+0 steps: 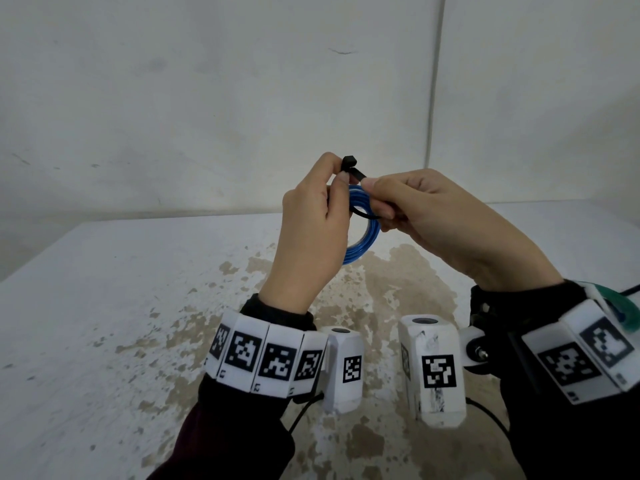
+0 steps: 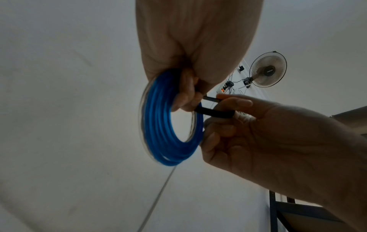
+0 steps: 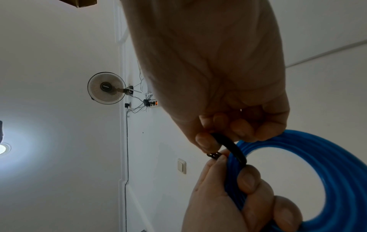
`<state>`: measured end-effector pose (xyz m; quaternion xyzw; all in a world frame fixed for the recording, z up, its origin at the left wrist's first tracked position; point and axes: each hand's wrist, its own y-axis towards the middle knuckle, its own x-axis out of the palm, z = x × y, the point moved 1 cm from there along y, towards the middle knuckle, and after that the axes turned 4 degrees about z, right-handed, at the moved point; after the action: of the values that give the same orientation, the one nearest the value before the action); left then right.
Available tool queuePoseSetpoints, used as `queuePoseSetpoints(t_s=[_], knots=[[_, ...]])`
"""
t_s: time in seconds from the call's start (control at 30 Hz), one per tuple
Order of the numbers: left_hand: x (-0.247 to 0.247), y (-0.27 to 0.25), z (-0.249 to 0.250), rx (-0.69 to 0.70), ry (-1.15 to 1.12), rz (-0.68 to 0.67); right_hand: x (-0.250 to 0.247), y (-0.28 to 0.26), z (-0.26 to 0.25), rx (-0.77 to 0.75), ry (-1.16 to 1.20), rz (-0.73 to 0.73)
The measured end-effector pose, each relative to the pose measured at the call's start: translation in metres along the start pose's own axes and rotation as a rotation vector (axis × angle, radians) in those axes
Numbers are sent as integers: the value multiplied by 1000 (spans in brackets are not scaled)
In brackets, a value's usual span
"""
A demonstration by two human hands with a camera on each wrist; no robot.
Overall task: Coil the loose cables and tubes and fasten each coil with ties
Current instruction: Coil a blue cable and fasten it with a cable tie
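A blue tube coil (image 1: 362, 237) hangs in the air between both hands, above the table. My left hand (image 1: 311, 223) grips the coil's top and pinches the head end of a black cable tie (image 1: 353, 173). The tie loops round the coil's strands. My right hand (image 1: 433, 216) pinches the tie's strap on the right side. In the left wrist view the blue coil (image 2: 164, 125) shows as a ring, with the black tie (image 2: 214, 112) passing through it. In the right wrist view the tie (image 3: 230, 146) bends over the coil (image 3: 327, 172) beside my right fingertips (image 3: 204, 141).
A white table (image 1: 121, 323) with worn brown patches lies below the hands. A white wall stands behind it, with a thin conduit (image 1: 434, 81) running down it. A wall fan (image 2: 267, 69) and a dark metal shelf (image 2: 294, 211) are off to the side.
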<state>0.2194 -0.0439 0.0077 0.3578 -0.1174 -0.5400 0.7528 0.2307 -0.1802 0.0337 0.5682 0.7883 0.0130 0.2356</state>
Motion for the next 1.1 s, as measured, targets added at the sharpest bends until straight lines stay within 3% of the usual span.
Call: queuePoseSetpoints(t_s=[0.23,1.1], knots=[[1,0,-2,-56,-39,15,0,0,0,-6,-10,-1],[2,-1,2,60,84,43,1,-1,-1,-6,12,-34]])
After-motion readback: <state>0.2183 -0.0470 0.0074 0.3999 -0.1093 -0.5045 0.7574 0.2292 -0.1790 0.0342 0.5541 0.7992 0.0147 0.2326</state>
